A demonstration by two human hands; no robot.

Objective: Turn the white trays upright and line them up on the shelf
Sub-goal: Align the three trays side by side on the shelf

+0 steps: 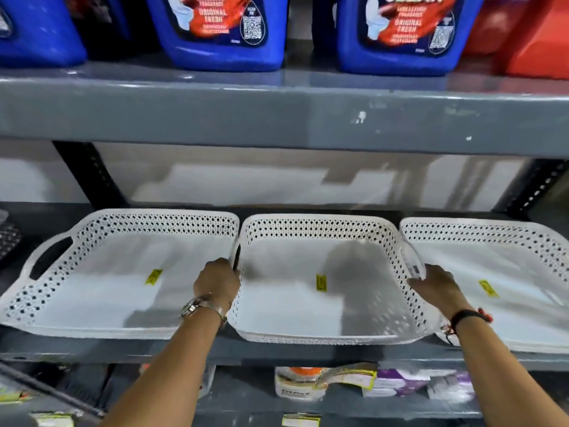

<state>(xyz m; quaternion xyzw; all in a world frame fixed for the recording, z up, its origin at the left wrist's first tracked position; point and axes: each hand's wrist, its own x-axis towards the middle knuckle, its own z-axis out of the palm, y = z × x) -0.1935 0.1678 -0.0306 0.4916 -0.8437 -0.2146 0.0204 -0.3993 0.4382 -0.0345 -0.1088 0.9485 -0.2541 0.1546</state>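
Three white trays sit upright in a row on the grey shelf [184, 349]: left tray [101, 291], middle tray [295, 300], right tray [517, 291]. Left hand [217, 282] and right hand [437, 288] clasp the middle tray's side handles, fingers curled over them; yellow stickers [321, 282] mark each tray floor

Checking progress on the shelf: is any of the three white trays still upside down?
No. The left tray, middle tray and right tray all sit open side up.
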